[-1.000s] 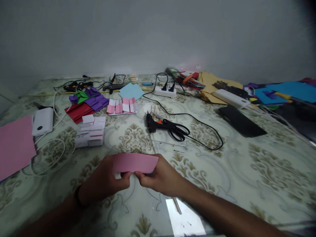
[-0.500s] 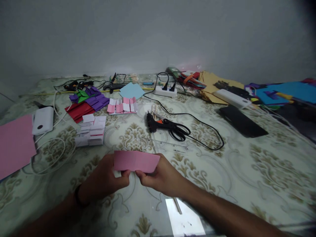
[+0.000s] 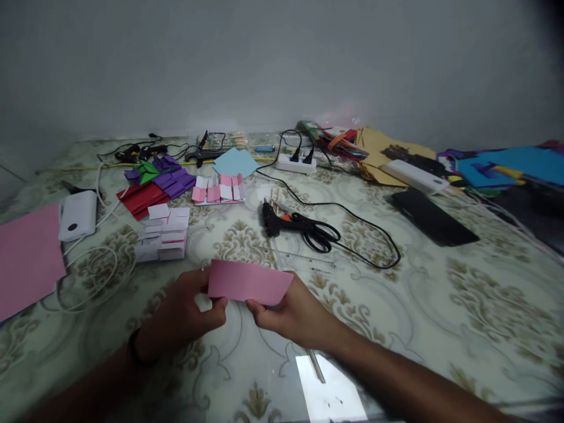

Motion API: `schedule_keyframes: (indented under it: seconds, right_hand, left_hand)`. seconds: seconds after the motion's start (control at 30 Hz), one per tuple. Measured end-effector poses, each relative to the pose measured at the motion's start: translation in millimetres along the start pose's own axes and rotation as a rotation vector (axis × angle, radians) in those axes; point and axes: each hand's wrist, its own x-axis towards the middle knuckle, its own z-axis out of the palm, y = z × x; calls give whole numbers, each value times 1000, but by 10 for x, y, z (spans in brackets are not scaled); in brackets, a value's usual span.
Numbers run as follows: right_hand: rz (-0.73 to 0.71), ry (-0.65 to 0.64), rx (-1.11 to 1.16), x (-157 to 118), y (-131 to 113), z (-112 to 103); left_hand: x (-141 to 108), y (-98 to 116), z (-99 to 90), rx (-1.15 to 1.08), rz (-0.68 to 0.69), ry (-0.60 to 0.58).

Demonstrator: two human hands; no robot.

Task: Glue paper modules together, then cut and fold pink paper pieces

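A pink paper strip (image 3: 249, 283) is held up above the patterned table, tilted slightly down to the right. My left hand (image 3: 187, 311) grips its left end, with the thumb at the lower edge and the other fingers partly hidden behind. My right hand (image 3: 297, 308) holds the right end, thumb below and fingers behind the paper. Beyond the strip lie a black glue gun (image 3: 275, 220) and black-handled scissors (image 3: 319, 232). Folded white papers (image 3: 163, 235) are stacked to the left, and folded pink and white pieces (image 3: 218, 189) sit behind them.
Pink sheets (image 3: 29, 258) and a white power bank (image 3: 78, 215) with a cable lie left. A power strip (image 3: 296, 163) stands near the wall. A black phone (image 3: 432, 217) lies right. A clear ruler (image 3: 304, 263) lies beyond my hands. Coloured papers fill the back right.
The pink strip has moved a little right and up and shows more of its face. My left thumb has shifted left, widening the gap between the thumbs.
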Motion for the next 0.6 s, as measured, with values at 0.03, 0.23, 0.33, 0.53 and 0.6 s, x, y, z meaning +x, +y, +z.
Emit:
schedule_keyframes:
  seconds: [0.03,0.23,0.33,0.53,0.6]
  right_hand:
    - [6,9,-8,-1,-3,-6]
    - [5,64,-8,7,-9,-48]
    - [-7,102,-26,15,-23,-80]
    - [-66,133,-75,25,-43,-137]
    - [-68,153,-82,30,-45,-143]
  left_hand:
    - [4,-2,-11,-11,-1,-4]
    - [45,5,-109,-135,-12,-8]
    - [69,45,-171,-219,2,9]
    - [79,106,-201,-262,-13,24]
    - [76,94,-191,-246,-3,27]
